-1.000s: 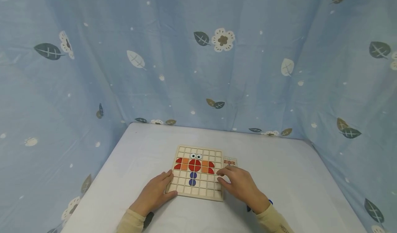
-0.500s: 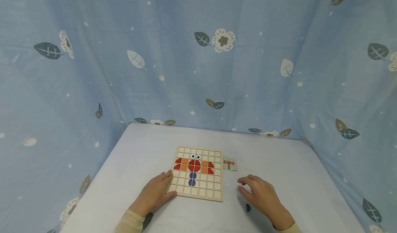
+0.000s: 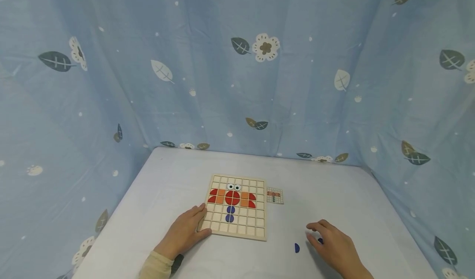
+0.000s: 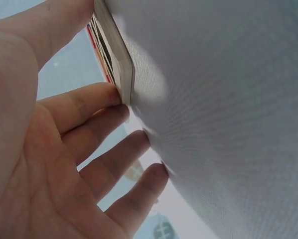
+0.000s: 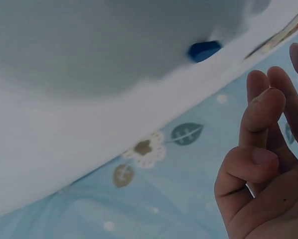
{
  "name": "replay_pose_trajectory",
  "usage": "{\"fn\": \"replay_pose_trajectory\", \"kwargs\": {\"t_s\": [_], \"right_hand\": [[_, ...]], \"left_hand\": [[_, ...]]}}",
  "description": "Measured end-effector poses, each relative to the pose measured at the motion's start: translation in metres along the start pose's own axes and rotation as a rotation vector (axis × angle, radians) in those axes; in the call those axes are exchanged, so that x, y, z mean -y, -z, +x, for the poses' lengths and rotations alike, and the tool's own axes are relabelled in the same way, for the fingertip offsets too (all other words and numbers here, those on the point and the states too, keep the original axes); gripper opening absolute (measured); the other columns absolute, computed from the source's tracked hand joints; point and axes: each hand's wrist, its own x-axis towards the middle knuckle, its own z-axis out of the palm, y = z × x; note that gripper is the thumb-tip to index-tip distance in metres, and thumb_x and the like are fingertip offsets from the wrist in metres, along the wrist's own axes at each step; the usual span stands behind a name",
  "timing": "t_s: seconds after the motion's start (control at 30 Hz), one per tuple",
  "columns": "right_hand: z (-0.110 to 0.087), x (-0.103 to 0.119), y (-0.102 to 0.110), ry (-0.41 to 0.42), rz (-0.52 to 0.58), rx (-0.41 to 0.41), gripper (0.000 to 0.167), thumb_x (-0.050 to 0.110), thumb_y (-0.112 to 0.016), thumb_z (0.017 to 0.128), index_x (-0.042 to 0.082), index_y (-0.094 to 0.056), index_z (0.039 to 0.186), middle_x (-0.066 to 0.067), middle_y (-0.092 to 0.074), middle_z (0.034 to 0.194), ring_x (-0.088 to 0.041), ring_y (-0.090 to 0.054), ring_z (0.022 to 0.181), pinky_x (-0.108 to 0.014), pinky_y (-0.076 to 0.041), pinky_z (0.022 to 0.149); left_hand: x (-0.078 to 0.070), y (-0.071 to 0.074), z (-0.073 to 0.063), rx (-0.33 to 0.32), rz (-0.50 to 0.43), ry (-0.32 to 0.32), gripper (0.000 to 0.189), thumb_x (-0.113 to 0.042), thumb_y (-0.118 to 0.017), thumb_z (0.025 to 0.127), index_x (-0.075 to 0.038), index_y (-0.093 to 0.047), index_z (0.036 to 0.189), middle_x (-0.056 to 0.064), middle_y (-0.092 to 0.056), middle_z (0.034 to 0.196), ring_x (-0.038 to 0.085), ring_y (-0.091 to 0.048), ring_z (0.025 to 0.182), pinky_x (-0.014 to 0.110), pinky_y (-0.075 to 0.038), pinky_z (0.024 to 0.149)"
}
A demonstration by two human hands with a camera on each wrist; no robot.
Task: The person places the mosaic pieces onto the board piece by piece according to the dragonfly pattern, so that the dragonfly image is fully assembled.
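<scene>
A square wooden grid board (image 3: 254, 230) lies on the table, set with red, orange and blue flat pieces and two eye pieces in a crab-like figure. My left hand (image 3: 186, 230) rests at its near left corner, thumb against the front edge and fingertips along the left side. In the left wrist view, the lower fingertips of the left hand (image 4: 84, 144) touch the tabletop. Off to the right, my right hand (image 3: 335, 246) hovers with loosely bent fingers and nothing between them. One dark blue half-round piece (image 3: 320, 241) shows just behind its thumb; another blue half-round piece (image 3: 297, 248) lies left of it.
A small pattern card (image 3: 275, 195) with a similar grid figure lies against the board's right side. The white table (image 3: 178, 167) is bounded at the back and sides by a blue curtain (image 3: 208, 97) printed with leaves and flowers.
My right hand has moved from the board's right edge toward the right and nearer to me, uncovering the card and a blue half-round piece. The left hand and board have stayed put.
</scene>
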Motion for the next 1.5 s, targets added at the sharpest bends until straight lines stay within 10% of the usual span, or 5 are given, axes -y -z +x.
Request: {"fn": "replay_pose_trajectory", "kwargs": {"t_s": [0.27,0.67,1.5], "right_hand": [[-0.014,-0.026,0.006,-0.041,-0.043,0.001,0.023,0.024,-0.086,0.080,0.020,-0.076,0.100,0.008,-0.065,0.089,-0.008,-0.058,0.070,-0.029,-0.052,0.055],[-0.011,-0.036,0.005,-0.168,-0.045,0.223,0.033,0.026,-0.087,0.078,0.014,-0.074,0.105,0.005,-0.065,0.088,-0.014,-0.061,0.074,-0.045,-0.060,0.069],[-0.011,-0.026,0.002,-0.067,-0.019,0.152,0.024,0.018,-0.088,0.074,0.023,-0.075,0.093,0.009,-0.066,0.090,-0.019,-0.069,0.086,-0.044,-0.062,0.074]], "left_hand": [[0.001,-0.002,0.000,-0.007,0.003,-0.007,0.074,-0.048,-0.075,0.089,0.001,-0.057,0.142,0.013,-0.051,0.151,0.037,-0.047,0.138,0.052,-0.040,0.114],[0.002,-0.002,0.000,-0.012,0.007,-0.004,0.074,-0.048,-0.075,0.089,0.000,-0.056,0.142,0.013,-0.051,0.151,0.037,-0.047,0.138,0.052,-0.040,0.113],[0.000,0.002,0.001,-0.026,-0.013,-0.030,0.072,-0.044,-0.077,0.089,0.003,-0.058,0.140,0.015,-0.053,0.149,0.038,-0.049,0.136,0.054,-0.041,0.112]]}}
